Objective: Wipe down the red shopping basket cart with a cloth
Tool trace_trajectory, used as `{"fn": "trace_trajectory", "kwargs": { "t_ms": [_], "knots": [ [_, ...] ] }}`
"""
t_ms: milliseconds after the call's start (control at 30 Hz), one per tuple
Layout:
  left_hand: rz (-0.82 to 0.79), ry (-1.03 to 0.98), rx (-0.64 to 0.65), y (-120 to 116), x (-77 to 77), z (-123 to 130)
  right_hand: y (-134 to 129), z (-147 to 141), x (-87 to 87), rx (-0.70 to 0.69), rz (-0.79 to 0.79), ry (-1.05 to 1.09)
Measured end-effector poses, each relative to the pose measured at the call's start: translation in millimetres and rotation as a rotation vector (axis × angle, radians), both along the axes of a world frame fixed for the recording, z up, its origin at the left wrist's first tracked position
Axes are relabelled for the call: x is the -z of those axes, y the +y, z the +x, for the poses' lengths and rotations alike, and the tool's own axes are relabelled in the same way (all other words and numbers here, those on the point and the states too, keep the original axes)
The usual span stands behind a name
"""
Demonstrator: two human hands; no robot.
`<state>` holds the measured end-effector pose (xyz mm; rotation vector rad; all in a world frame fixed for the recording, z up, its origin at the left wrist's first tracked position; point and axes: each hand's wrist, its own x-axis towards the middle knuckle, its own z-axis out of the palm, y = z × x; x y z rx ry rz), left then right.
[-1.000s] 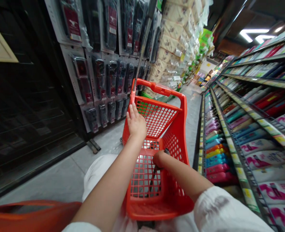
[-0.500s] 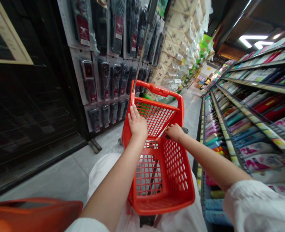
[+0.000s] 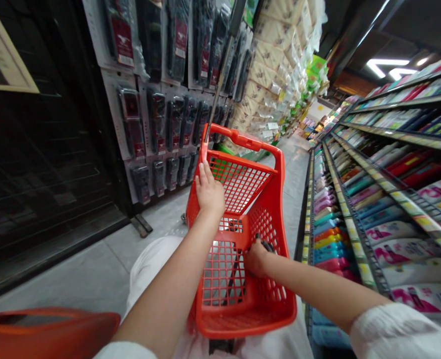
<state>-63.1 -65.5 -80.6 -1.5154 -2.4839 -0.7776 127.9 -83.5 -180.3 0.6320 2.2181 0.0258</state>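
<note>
One red plastic shopping-basket cart [image 3: 243, 326], set upright at the centre on a grey tiled floor [image 3: 101, 269], between white-clad legs; mesh sides and base, a red carrying handle [image 3: 243, 139] at the far end, a mesh panel [image 3: 243, 182] slanted beneath it. One slender metal pole [image 3: 222, 75], dark-gripped, rising from the far left corner. Left hand [image 3: 210, 195]: laid on the left rim, fingers extended and slightly parted, nothing enclosed. Right hand [image 3: 256, 259]: lowered inside the cart, beside the right mesh wall, fingers curled round a dark item [image 3: 267, 246], mostly hidden and not identifiable; the fingertips are hidden, so how tightly it is gripped cannot be told. In hand, by judgement: the handling of the dark item within the cart, the rim being steadied by the left palm. Called for by any further move: the item to be kept clear of the mesh, the wrist to be given room at the right wall, the rim to be kept braced. Also listed: an orange-red basket [image 3: 52, 334] at lower left, blister-packed goods [image 3: 158, 119] hung at left, shelves of packaged goods [image 3: 332, 244] at right.
</note>
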Motion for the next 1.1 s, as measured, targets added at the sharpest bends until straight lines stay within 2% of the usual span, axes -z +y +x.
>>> {"fn": "trace_trajectory", "kwargs": {
  "t_ms": [100, 167, 267, 333, 400, 433, 500, 600, 700, 800, 867, 967, 1033, 1100],
  "knots": [
    [0.012, -0.051, 0.005, 0, -0.8, 0, -29, 16, -6.5, -0.195, -0.091, -0.118],
    [0.017, -0.067, 0.008, 1, -0.9, 0, -26, 20, -22.5, -0.242, -0.041, -0.098],
    [0.008, -0.055, -0.002, 2, -0.4, 0, 13, 9, -57.1, -0.157, 0.122, -0.019],
    [0.002, -0.046, -0.009, 2, 0.1, 0, 51, -4, -76.8, -0.013, 0.311, 0.091],
    [0.002, -0.038, -0.010, 2, 0.6, 1, 89, -18, -85.2, 0.061, 0.413, 0.130],
    [0.003, -0.031, -0.010, 2, 0.8, 1, 105, -24, -83.6, 0.101, 0.450, 0.141],
    [0.002, -0.012, -0.021, 2, 1.5, 1, 127, -35, -68.5, 0.176, 0.477, 0.143],
    [-0.001, 0.011, -0.035, 3, 3.2, 1, 134, -45, -24.0, 0.303, 0.462, 0.147],
    [0.005, 0.022, -0.036, 5, 5.4, -1, 116, -50, 25.9, 0.448, 0.437, 0.190],
    [0.008, 0.046, -0.036, 6, 6.6, -2, 91, -51, 61.1, 0.621, 0.434, 0.262],
    [0.000, 0.063, -0.032, 7, 6.3, -2, 78, -52, 72.8, 0.729, 0.458, 0.305],
    [-0.015, 0.080, -0.032, 7, 5.2, -2, 64, -56, 76.4, 0.823, 0.477, 0.374],
    [-0.013, 0.084, -0.030, 7, 4.8, -2, 53, -67, 74.9, 0.805, 0.437, 0.481],
    [0.000, 0.083, -0.023, 7, 4.7, -1, 38, -87, 74.1, 0.685, 0.311, 0.604]
  ]
}}
